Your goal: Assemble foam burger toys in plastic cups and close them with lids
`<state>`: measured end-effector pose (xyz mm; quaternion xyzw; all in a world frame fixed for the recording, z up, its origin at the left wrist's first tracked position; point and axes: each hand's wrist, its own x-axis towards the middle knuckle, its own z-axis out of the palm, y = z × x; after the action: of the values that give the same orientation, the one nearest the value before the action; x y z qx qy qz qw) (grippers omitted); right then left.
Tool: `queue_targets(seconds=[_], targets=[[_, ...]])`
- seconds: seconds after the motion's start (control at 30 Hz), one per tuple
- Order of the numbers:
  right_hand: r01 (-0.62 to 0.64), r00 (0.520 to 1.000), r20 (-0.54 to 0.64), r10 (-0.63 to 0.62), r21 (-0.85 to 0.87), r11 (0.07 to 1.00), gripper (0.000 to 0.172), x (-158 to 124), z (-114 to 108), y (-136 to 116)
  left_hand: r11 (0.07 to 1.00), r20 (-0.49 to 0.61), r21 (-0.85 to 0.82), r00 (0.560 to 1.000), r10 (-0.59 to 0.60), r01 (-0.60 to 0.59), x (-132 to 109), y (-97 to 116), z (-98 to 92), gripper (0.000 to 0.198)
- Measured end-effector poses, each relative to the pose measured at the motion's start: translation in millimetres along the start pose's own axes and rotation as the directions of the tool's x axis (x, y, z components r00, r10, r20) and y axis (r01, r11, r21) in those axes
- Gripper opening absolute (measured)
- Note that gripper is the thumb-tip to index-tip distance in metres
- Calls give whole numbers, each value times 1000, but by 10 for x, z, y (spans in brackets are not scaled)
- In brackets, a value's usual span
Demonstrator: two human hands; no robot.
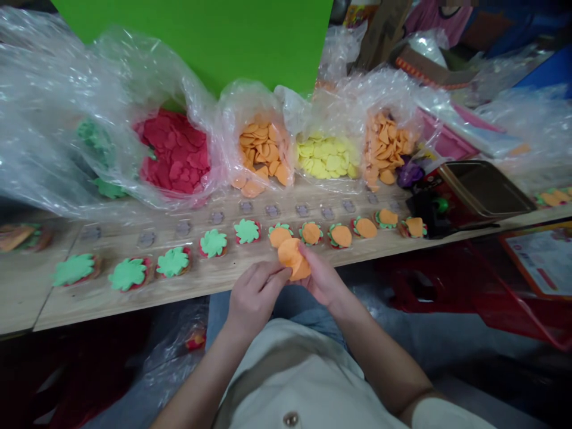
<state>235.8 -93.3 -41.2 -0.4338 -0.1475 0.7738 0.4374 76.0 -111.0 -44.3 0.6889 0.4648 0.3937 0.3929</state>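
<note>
Both my hands hold a small bunch of orange felt pieces [293,259] just above the near edge of a wooden board [223,277]. My left hand [257,298] pinches its lower edge, while my right hand [322,277] grips it from the other side. Along the board runs a row of layered felt shapes, with green-topped ones [173,262] at the left and orange-topped ones [341,236] at the right. Open plastic bags of red [172,152], orange [261,149] and yellow [326,158] felt pieces stand behind the row.
A second bag of orange felt [384,143] stands to the right, and green felt [96,137] shows through plastic at the left. A brown tray [485,187] and a black object [429,208] sit at the right. A green panel [192,36] rises behind. Red plastic furniture [424,286] stands below.
</note>
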Motion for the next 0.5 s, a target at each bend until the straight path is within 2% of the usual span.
queue_targets(seconds=[0.07, 0.13, 0.2, 0.27, 0.37, 0.5], targets=[[-78, 997, 15, 77, 94, 993, 36, 20, 4, 0, 1000, 15, -14, 1000, 9, -8, -54, -46, -8, 27], [-101, 995, 33, 97, 162, 982, 40, 28, 5, -19, 998, 15, 19, 998, 56, -56, -86, -79, -5, 28], [-31, 1000, 12, 29, 204, 978, 43, 26, 16, -53, 991, -61, 91, 993, 99, -93, -98, -92, 14, 25], [84, 996, -31, -79, 213, 973, 42, 15, 37, -92, 983, -186, 159, 976, 117, -88, -101, -87, 42, 22], [162, 987, -34, -158, 171, 972, 41, -16, 66, -129, 977, -351, 202, 926, 138, -69, -116, -60, 60, 22], [73, 997, 33, -76, 85, 994, 30, -76, 64, -84, 946, -497, 279, 818, 289, -165, -171, -41, -1, 29]])
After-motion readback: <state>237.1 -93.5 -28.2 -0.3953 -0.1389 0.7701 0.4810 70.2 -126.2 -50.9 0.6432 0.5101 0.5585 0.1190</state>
